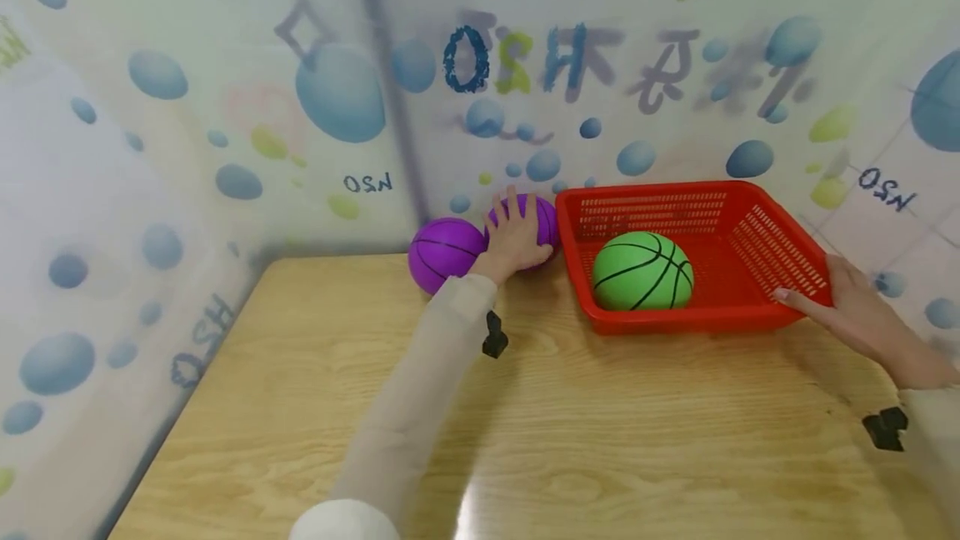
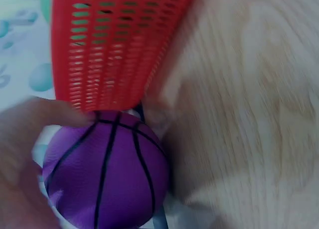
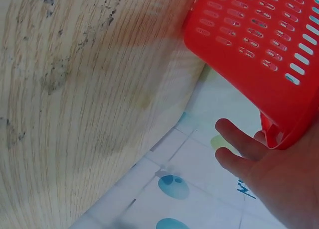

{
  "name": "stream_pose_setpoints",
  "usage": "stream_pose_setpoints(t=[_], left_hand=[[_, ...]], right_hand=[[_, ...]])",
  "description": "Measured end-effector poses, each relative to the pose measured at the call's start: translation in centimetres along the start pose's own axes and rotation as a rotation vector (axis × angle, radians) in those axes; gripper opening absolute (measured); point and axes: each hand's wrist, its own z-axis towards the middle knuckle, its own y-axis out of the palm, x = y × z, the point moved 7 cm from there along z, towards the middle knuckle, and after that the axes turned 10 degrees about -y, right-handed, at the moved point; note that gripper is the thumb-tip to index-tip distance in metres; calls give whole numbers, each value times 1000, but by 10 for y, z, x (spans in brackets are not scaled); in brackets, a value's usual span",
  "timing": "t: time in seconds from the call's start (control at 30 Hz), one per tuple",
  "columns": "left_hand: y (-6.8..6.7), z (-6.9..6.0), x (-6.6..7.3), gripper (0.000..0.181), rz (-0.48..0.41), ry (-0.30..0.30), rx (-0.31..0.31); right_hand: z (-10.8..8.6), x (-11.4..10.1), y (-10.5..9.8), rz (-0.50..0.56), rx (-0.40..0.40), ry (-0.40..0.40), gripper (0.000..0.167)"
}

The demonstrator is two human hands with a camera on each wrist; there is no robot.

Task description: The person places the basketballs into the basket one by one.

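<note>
Pale sleeve [image 1: 408, 407] nearest, above the tabletop [image 1: 615, 440]! Next, the basket [image 1: 697, 322], its rim pinched by the right grip [image 1: 862, 315], green ball [image 1: 643, 273] inside. Just beside it, the purple ball [image 1: 549, 222], left grip [image 1: 516, 242] spread loosely over it; second purple ball [image 1: 444, 255] alongside. Looks like the taking-hold step; next calls for a firmer clasp.

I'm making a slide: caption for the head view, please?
Left hand on one of two purple balls, right hand holding a red basket with a green ball inside.

Left hand [image 1: 516, 242] spreads wide while right hand [image 1: 862, 312] grips
</note>
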Motion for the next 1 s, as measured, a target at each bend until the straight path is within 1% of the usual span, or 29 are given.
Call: stream_pose_setpoints(t=[0.03, 0.07, 0.13, 0.17, 0.27, 0.33, 0.37, 0.4, 0.47, 0.53, 0.57, 0.6, 0.67, 0.73, 0.8, 0.9, 1.0], left_hand=[[4, 2, -5, 100, 46, -25, -35], [6, 4, -8, 108, 90, -45, -44], [9, 7, -12, 120, 160, -78, -38], [9, 8, -13, 124, 182, -91, -12], [8, 11, -10, 127, 230, -107, 69], [8, 13, -7, 126, 244, -110, 94], [7, 13, -6, 126, 243, -111, 101], [7, 14, -4, 124, 237, -112, 98], [4, 15, 3, 121, 254, -122, 86], [-4, 15, 11, 118, 277, -108, 83], [-10, 16, 15, 116, 285, -95, 88], [-17, 16, 19, 115, 295, -86, 95], [-37, 17, 22, 112, 299, -77, 133], [-56, 18, 19, 113, 276, -85, 168], [-70, 18, 13, 114, 242, -106, 180], [-84, 14, 6, 116, 176, -98, 179], [-99, 8, 0, 116, 121, -81, 205]], right_hand=[[3, 0, 0, 5, -1, -6, 96], [6, -1, 0, 21, 3, -17, 95], [11, -2, 1, 49, 5, -39, 94], [14, -3, 1, 64, 7, -49, 94], [14, -2, 4, 96, 17, -59, 94], [13, -1, 5, 93, 28, -56, 94], [12, 0, 5, 83, 36, -51, 94], [10, 1, 5, 72, 42, -45, 93], [3, 3, 2, 32, 54, -37, 89], [-5, 6, -2, -12, 58, -22, 85], [-9, 7, -3, -32, 59, -13, 83], [-12, 8, -5, -42, 60, -6, 82], [-13, 9, -7, -58, 68, -3, 81], [-10, 8, -8, -56, 74, -7, 79], [-6, 6, -5, -58, 70, -7, 79], [-4, 4, 0, -71, 61, -1, 78], [1, -1, 4, -61, 44, -4, 79]])
